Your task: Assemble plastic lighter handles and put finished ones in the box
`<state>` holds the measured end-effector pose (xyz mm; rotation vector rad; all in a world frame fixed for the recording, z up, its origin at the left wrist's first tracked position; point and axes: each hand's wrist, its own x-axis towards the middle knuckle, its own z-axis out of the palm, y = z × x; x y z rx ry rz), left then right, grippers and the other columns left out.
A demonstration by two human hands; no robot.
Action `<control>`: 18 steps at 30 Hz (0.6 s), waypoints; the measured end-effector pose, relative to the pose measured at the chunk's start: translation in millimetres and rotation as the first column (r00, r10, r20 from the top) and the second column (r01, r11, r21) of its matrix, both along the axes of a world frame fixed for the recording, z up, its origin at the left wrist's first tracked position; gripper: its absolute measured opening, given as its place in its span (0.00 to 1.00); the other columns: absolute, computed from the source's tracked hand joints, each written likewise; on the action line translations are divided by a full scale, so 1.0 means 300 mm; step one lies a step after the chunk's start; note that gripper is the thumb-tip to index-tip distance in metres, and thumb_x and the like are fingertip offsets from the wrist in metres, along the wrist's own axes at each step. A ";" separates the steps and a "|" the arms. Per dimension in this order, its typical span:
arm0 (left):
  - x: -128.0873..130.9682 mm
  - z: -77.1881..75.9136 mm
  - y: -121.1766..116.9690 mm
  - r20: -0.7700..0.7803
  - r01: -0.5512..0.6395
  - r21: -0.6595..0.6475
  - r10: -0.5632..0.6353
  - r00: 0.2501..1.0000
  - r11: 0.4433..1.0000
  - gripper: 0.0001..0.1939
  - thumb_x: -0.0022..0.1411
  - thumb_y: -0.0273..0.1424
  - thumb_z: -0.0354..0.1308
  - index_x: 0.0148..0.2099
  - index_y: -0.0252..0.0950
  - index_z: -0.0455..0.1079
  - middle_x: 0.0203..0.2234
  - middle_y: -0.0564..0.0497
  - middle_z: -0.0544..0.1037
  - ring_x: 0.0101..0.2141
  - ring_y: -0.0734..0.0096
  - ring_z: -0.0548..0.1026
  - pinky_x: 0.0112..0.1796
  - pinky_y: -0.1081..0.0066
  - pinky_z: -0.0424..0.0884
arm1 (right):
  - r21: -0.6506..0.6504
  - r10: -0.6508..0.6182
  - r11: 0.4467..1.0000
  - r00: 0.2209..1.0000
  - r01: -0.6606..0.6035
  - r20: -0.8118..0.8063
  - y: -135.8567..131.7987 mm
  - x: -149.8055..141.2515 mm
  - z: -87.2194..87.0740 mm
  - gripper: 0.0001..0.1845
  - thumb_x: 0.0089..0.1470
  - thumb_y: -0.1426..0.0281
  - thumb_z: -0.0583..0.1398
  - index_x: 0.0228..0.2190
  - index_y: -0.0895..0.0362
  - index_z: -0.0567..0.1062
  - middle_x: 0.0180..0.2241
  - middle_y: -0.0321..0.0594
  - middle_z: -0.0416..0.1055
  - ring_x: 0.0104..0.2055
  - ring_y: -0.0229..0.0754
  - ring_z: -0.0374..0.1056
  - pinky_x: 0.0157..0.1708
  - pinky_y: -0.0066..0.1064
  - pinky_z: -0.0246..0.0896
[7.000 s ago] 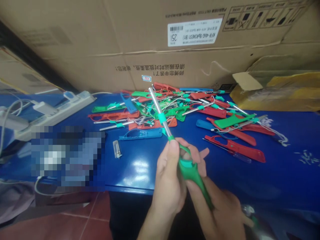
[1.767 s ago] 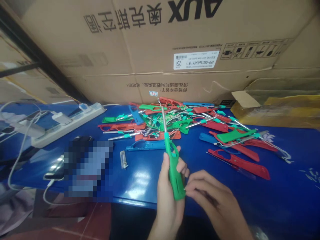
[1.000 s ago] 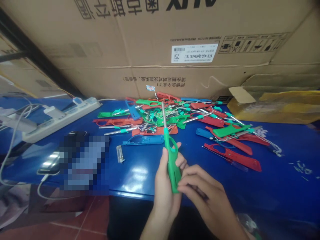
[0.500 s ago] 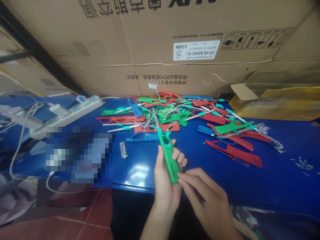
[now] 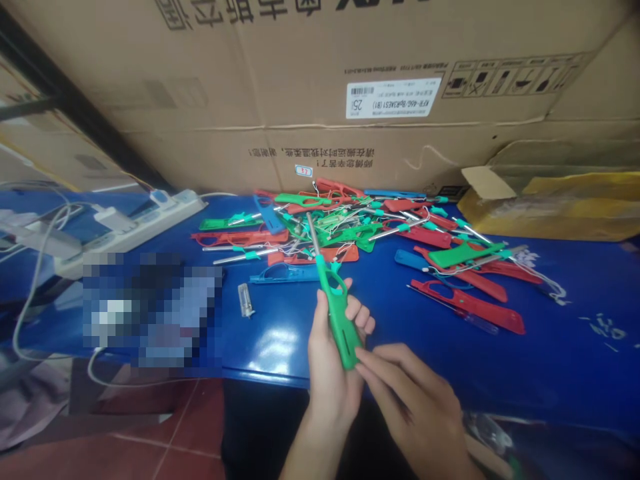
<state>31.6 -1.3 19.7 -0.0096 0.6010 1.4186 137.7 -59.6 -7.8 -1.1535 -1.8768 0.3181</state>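
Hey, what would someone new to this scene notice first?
Probably the bright green plastic lighter with a metal tube, upright-ish in the left hand, the right fingertips at its base. Behind it, a tangled heap of red, green and blue plastic parts lies before a big brown cardboard box.

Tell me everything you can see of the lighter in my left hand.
The green lighter looks plastic, with a looped trigger guard, a teal trigger, a dark slot near its butt and a slim metal barrel. It tilts, barrel pointing away toward the pile. The left hand wraps its handle; the right fingertips touch the butt end.
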 end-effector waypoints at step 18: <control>0.013 -0.018 -0.026 -0.263 -0.113 0.123 0.142 0.954 0.986 0.20 0.76 0.46 0.50 0.45 0.36 0.74 0.31 0.51 0.70 0.33 0.70 0.69 0.39 0.73 0.70 | 0.124 -0.105 0.987 0.994 0.101 0.027 0.007 -0.035 -0.011 0.10 0.64 0.72 0.62 0.47 0.56 0.79 0.44 0.41 0.83 0.44 0.40 0.80 0.45 0.30 0.76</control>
